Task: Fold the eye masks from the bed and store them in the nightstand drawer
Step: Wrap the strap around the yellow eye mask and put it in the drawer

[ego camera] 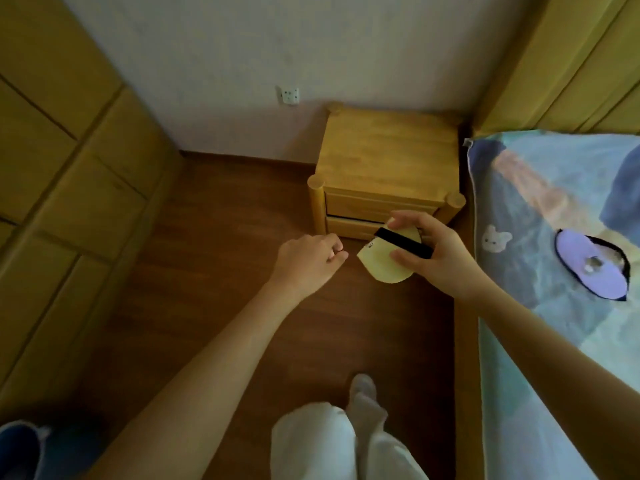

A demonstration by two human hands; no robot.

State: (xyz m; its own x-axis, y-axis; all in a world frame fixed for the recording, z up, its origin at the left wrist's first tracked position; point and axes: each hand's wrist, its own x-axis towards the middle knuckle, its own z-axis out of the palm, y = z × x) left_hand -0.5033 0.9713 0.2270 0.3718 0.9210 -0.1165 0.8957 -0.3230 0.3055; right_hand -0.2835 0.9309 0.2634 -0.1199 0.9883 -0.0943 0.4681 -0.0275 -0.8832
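Note:
My right hand [440,258] grips a folded yellow eye mask [381,263] with a black strap across it, held in the air in front of the wooden nightstand [388,157]. My left hand [308,259] hovers just left of the mask, fingers loosely curled, holding nothing. Both nightstand drawers [360,206] look shut or nearly so; the lower one is partly hidden behind the mask and my right hand. A purple eye mask [588,268] with a black edge lies flat on the bed [540,237] at the right.
A wooden wardrobe [62,188] fills the left side. Brown wood floor [225,237] lies between it and the bed. My legs in white trousers and a sock [363,400] are below. A wall socket [289,95] sits above the floor. A blue object [20,448] shows bottom left.

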